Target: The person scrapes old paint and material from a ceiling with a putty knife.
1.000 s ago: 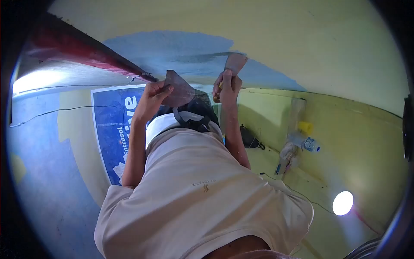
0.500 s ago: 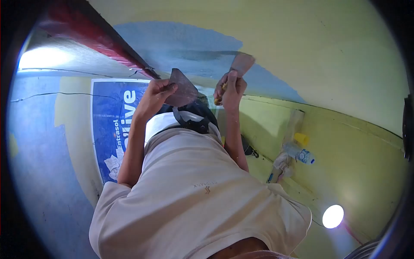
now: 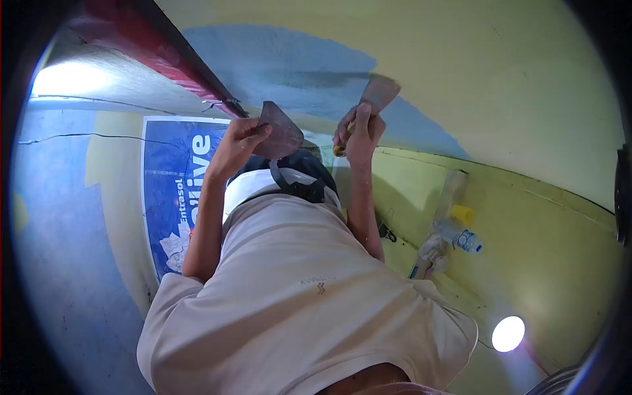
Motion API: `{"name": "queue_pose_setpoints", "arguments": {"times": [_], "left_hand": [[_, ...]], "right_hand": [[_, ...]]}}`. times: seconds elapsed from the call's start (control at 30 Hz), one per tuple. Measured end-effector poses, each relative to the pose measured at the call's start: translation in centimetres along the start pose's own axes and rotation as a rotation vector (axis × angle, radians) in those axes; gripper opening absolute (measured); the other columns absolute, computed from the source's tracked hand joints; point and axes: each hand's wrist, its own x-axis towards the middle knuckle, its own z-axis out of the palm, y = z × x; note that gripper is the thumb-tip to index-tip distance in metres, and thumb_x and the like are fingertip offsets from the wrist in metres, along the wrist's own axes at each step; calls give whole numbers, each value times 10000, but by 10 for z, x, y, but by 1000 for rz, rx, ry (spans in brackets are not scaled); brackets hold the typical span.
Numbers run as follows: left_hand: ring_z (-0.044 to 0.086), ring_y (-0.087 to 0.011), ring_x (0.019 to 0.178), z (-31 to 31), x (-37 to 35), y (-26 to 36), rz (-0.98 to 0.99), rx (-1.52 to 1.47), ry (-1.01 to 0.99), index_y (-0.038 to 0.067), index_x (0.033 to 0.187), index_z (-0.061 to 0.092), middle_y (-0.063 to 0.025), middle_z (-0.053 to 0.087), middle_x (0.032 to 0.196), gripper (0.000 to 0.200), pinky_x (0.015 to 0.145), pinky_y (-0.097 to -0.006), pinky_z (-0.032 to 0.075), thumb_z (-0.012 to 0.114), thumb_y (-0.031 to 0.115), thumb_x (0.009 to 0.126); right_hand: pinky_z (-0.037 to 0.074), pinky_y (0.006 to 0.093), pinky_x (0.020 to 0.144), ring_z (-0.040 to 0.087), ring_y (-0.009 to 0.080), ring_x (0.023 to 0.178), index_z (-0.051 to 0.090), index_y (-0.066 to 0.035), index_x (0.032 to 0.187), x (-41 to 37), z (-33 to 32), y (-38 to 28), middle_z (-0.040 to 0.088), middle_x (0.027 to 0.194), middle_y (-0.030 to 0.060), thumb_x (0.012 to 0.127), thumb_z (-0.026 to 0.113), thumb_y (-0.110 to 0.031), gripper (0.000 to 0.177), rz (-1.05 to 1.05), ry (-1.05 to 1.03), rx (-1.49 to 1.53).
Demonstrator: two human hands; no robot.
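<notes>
My left hand (image 3: 240, 146) pinches the edge of a flat, dark scraper plate (image 3: 282, 131) with rounded corners between thumb and fingers. In my right hand (image 3: 361, 135) is a putty knife (image 3: 380, 93), its broad blade pointing up and away from me. The end of its yellow handle shows below my fingers. The two tools are apart, both in front of my waist, with the wall (image 3: 421, 66) beyond them. A blue-grey patch (image 3: 289, 56) covers part of that yellowish wall behind the blades.
A red-and-dark beam (image 3: 158, 49) slants in from the upper left. A blue poster (image 3: 161, 158) is on the left wall. To the right, a ledge holds a yellow cup (image 3: 463, 214) and a plastic bottle (image 3: 459, 237). A bright lamp (image 3: 508, 334) shines lower right.
My right hand and the putty knife have shifted slightly to the right. The left hand keeps its hold on the scraper plate. The whole view has moved a little.
</notes>
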Motion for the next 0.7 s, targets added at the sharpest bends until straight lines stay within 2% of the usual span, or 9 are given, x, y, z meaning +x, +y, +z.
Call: {"name": "queue_pose_setpoints", "arguments": {"times": [0.1,0.17,0.23,0.37,0.47,0.57,0.7], "left_hand": [[513,-53,751,-8,7,-10,-48,-50,-94,-68,940,659,34,611,792,202,675,-246,444,605,126,954],[501,-46,747,-2,1,5,-86,-115,-73,-66,902,646,41,598,781,210,669,-239,437,606,132,956],[507,-46,753,-4,2,-3,-49,-58,-40,-66,901,647,38,606,789,213,678,-238,441,609,136,957],[482,-42,736,-7,3,-16,-74,-113,-56,-55,875,645,45,577,766,207,645,-244,421,614,134,955],[445,-37,697,-11,7,-21,-44,-41,-22,-43,844,636,54,533,737,209,595,-255,385,616,132,956],[456,-40,694,-8,5,-13,-36,-102,-46,-52,863,636,46,546,748,206,605,-252,398,613,130,957],[471,-45,701,-2,2,5,-52,-120,8,-61,886,636,36,560,765,197,621,-247,414,605,119,959]], "right_hand": [[409,282,364,490,144,375,496,-22,688,1,-2,4,475,490,53,1026,472,-357,476,3,-9,-57],[420,298,363,477,156,372,478,-33,714,3,3,1,465,492,59,1029,465,-350,448,2,-24,-24],[431,315,363,464,168,369,460,-44,739,-3,2,0,455,493,65,1033,457,-344,420,15,-19,3],[429,312,355,473,157,378,458,-46,739,-2,-15,21,475,521,62,1026,485,-351,419,74,-19,-16],[418,284,372,471,133,380,489,-31,711,-2,2,-3,458,492,46,1030,468,-365,463,33,-16,47],[411,280,371,479,133,384,487,-32,705,-3,-8,16,457,484,45,1035,443,-381,482,55,-18,-35],[407,281,370,485,138,378,499,-29,700,-3,2,7,467,478,49,1036,430,-400,505,23,-23,-15]]}}
